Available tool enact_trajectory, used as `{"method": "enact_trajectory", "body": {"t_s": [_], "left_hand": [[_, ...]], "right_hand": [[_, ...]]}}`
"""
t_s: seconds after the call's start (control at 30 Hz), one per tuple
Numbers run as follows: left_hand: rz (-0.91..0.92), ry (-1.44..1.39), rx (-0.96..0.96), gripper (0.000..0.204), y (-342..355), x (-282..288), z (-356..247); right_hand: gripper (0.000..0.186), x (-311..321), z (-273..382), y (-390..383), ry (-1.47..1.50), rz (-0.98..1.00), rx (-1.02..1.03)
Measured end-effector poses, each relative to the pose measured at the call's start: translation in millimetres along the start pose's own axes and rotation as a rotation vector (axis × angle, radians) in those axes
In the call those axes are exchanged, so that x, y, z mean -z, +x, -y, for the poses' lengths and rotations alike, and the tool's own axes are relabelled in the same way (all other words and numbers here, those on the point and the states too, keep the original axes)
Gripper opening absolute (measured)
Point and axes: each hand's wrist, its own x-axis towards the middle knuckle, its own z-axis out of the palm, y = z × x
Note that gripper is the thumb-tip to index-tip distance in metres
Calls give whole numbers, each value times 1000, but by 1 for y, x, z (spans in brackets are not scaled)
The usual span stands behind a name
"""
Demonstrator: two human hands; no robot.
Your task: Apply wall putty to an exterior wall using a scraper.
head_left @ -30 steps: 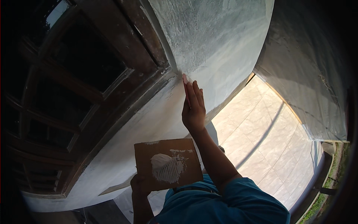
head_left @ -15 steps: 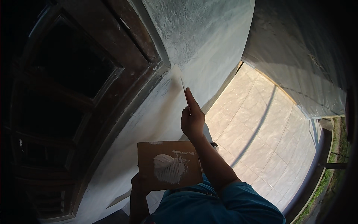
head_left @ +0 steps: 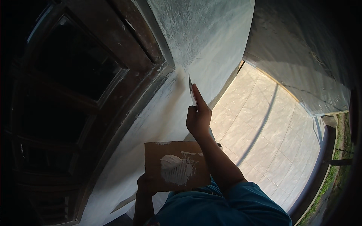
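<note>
In my right hand (head_left: 199,119), fingers closed, is a thin putty knife (head_left: 192,90), its blade pointing up and away along the whitish wall (head_left: 205,34). The blade tip is near the corner of the window frame; whether it touches the wall I cannot tell. Down by my waist, my left hand (head_left: 144,184) grips the left edge of a brown cardboard piece (head_left: 152,156), held roughly flat. A mound of white putty (head_left: 171,162) and ridged smears lie on the cardboard. My right forearm passes over its right edge.
A dark wooden window frame (head_left: 141,45) with panes borders the wall on the left. To the right is a shiny tiled floor (head_left: 260,124) crossed by a curved shadow. Plastic sheeting (head_left: 290,56) hangs at the upper right. A dark ledge (head_left: 322,169) and grass lie beyond.
The putty knife has moved right and slightly nearer me, off the spot beside the frame corner, and its blade shows more side-on. The cardboard sits slightly farther right in view.
</note>
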Motion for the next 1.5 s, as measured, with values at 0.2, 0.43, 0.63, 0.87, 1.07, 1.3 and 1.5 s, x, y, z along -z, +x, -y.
{"method": "enact_trajectory", "body": {"t_s": [0.2,0.43,0.63,0.87,1.07,1.3,1.5], "left_hand": [[-55,92,-29,47,4,-26,9],[-105,81,1,52,2,-14,7],[-61,36,5,52,4,3,10],[-56,57,29,52,5,-14,9],[-79,81,-26,53,9,2,11],[55,-18,23,53,7,-2,14],[-72,40,-34,51,7,-1,19]], "right_hand": [[69,-37,-6,18,-207,-69,204],[71,0,-2,11,-121,-44,70],[69,-36,-11,8,-172,46,146],[74,-2,-6,21,-145,-11,90],[79,-30,3,-17,-101,217,24],[75,-15,8,30,-199,3,130],[78,-20,21,-19,-170,267,22]]}}
